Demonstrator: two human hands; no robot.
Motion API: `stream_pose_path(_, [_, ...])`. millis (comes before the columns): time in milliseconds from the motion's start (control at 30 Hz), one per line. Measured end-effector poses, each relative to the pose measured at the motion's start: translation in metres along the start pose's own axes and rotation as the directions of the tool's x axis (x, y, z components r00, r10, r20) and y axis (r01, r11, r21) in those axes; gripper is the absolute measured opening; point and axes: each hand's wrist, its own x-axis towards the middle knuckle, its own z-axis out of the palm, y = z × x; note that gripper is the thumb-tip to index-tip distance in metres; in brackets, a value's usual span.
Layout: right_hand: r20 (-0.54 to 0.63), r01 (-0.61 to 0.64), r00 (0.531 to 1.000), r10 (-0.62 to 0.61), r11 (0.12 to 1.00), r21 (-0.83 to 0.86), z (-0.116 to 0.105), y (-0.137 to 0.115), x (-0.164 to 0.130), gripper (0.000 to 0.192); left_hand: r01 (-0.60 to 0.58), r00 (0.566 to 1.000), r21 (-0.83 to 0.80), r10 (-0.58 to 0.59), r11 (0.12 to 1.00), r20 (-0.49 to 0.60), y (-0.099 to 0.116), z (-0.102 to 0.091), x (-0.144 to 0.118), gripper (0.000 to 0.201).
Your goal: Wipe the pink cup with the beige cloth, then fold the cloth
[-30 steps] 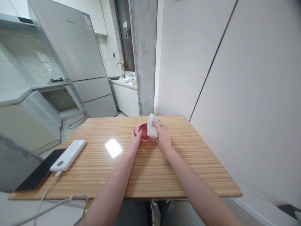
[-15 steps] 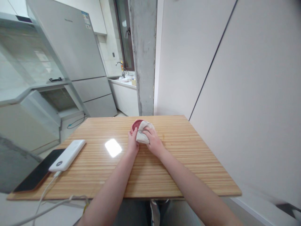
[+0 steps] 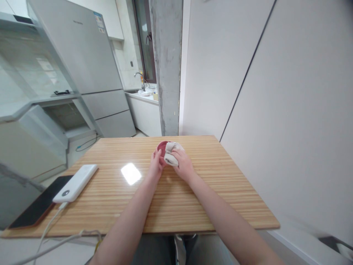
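Gripping the side of a pink bowl (image 3: 161, 146), the left hand (image 3: 156, 164) sits near 12 o'clock on the wooden table (image 3: 176, 213), its thumb by the rim and its fingers closed around the wall. Just beside it, at 3 o'clock from the bowl, the right hand (image 3: 183, 165) is clamped on a bunched, pale cloth (image 3: 172, 152), which covers that side of the bowl's mouth; whether its fingertips reach inside cannot be told. Towards 9 o'clock on the table, well apart from both hands, lies a white power bank (image 3: 75, 184), overlapping a dark, flat slab (image 3: 37, 204) at 8 o'clock. A white cable (image 3: 49, 222) runs from its near end over the table edge. Beyond the table at 11 o'clock stands a grey fridge (image 3: 79, 55).
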Motion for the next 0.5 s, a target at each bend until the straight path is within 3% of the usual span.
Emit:
stream_pose_path(100, [-0.005,-0.013,1.000,0.013,1.000,-0.010,0.007,-0.007,0.002,0.030,-0.021,1.000,-0.090,0.022,0.996,0.005,-0.002,0.001,0.000,0.043])
stream_pose_path(200, [-0.021,-0.027,0.999,0.027,0.999,-0.019,-0.004,-0.004,0.002,0.015,0.073,0.978,-0.101,-0.052,0.992,0.202,0.007,0.006,-0.009,0.046])
stream_pose_path(300, [-0.016,0.002,1.000,-0.002,1.000,0.015,-0.021,0.004,0.001,0.009,0.198,0.904,-0.048,-0.163,0.979,0.395,0.017,0.007,-0.017,0.057])
stream_pose_path(367, [0.009,0.025,1.000,-0.025,0.999,0.027,-0.028,0.008,0.000,0.011,0.225,0.891,-0.013,-0.200,0.974,0.406,0.018,0.006,-0.017,0.053])
stream_pose_path(500, [0.043,0.033,0.999,-0.032,0.999,-0.010,-0.024,0.005,0.001,0.008,0.132,0.955,-0.051,-0.114,0.990,0.273,0.009,0.005,-0.010,0.041])
